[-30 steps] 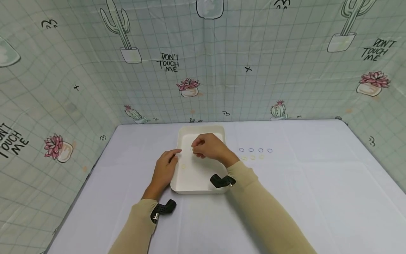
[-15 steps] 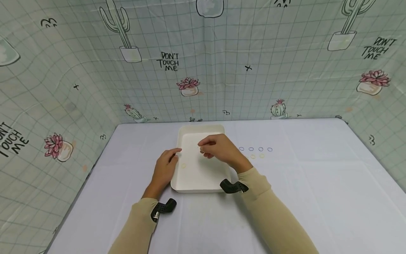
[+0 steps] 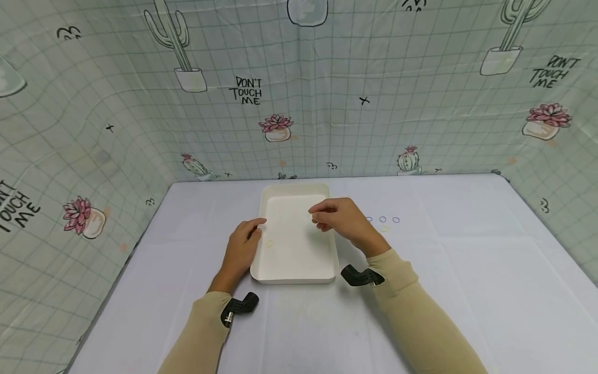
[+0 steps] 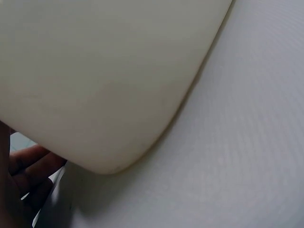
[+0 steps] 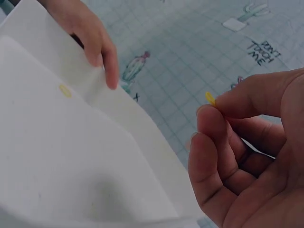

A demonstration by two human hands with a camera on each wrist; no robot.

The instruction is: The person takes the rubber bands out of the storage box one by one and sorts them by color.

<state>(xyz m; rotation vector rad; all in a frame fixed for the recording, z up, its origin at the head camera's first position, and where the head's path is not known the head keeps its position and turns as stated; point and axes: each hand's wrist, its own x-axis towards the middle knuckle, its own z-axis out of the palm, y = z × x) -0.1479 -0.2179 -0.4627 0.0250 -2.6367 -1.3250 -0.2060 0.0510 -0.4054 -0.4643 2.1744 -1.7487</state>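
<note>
My right hand (image 3: 343, 221) is over the right side of a white tray (image 3: 299, 278). It pinches a small yellow ring (image 5: 210, 98) between thumb and fingertips, best seen in the right wrist view. My left hand (image 3: 240, 252) rests against the tray's left edge, fingers relaxed at the rim; the left wrist view shows some fingers (image 4: 38, 166) beside the outer wall. Another yellow ring (image 3: 269, 243) lies inside the tray near its left side. On the cloth right of the tray are blue rings (image 3: 382, 219) and a yellow ring (image 3: 384, 228), partly screened by my right hand.
A white cloth (image 3: 448, 291) covers the table. Patterned fabric (image 3: 299, 78) with cactus drawings hangs behind the table and along both sides. The tray's raised walls surround its flat floor.
My right hand has moved right across the tray, still pinching, and now hides part of the ring rows on the cloth. The left hand and the tray have stayed in place.
</note>
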